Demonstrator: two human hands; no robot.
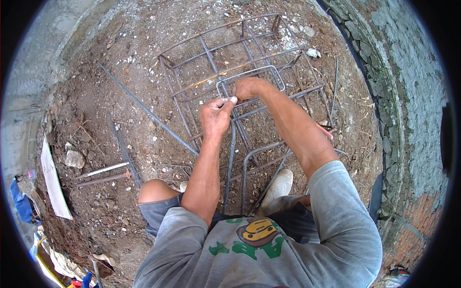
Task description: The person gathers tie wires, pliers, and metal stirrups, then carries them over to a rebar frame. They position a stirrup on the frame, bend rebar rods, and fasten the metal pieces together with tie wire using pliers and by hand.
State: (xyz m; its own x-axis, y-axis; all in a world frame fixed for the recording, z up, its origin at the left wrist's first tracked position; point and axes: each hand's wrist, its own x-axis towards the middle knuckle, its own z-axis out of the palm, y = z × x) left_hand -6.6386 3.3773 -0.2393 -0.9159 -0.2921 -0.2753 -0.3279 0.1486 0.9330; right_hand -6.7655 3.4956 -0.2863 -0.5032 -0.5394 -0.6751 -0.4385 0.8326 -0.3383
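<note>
A rebar cage point(207, 50) of rusty and grey steel bars lies on the soil before me. On its near part sits a paler rectangular rebar stirrup point(274, 73). My left hand point(216, 117) is closed at the stirrup's near left corner, thumb stretched over the curled fingers. Just beside it, my right hand point(247, 88) is bent down in a fist over the stirrup and the crossing bars; its fingertips are hidden, so what they grip cannot be made out. The two hands nearly touch. Bent bars point(245, 168) run from the cage toward my legs.
A loose grey bar point(149, 113) lies left of the cage. Farther left are a pale board point(54, 177) and a stone point(74, 159). A reddish object point(324, 131) shows past my right forearm. A rough wall point(408, 72) borders the right. My shoe point(278, 186) stands near the bent bars.
</note>
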